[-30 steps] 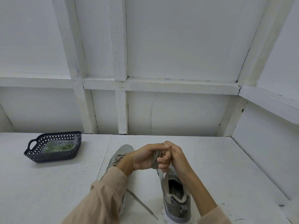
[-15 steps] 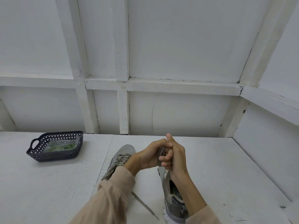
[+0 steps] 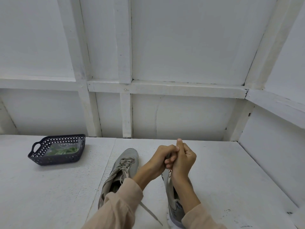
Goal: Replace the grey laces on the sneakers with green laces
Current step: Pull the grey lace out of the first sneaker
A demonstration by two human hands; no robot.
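Wall [image 3: 189, 38]: white panels, meeting a side wall at the right.
Battens [image 3: 125, 47]: white wood, upright and crosswise.
Table [image 3: 49, 187]: white, rough-painted.
Light: soft, even.

Right sneaker [image 3: 172, 200]: toe and lacing hidden behind left hand [image 3: 160, 156], right hand [image 3: 184, 158] and right forearm; heel partly under right sleeve [image 3: 201, 219].

Above right sneaker: grey strip [image 3: 168, 156] shows as mere sliver between curled fingers; lace or tongue, cannot tell. Right hand's hold on it hidden.

Left of right sneaker: left sneaker [image 3: 127, 161] heel behind left sleeve [image 3: 120, 204]; loose lace [image 3: 151, 213] upper end hidden there too.

Both sleeves cut by bottom edge.

Far left of right sneaker: basket [image 3: 54, 160] contents green, blurred; count unclear.
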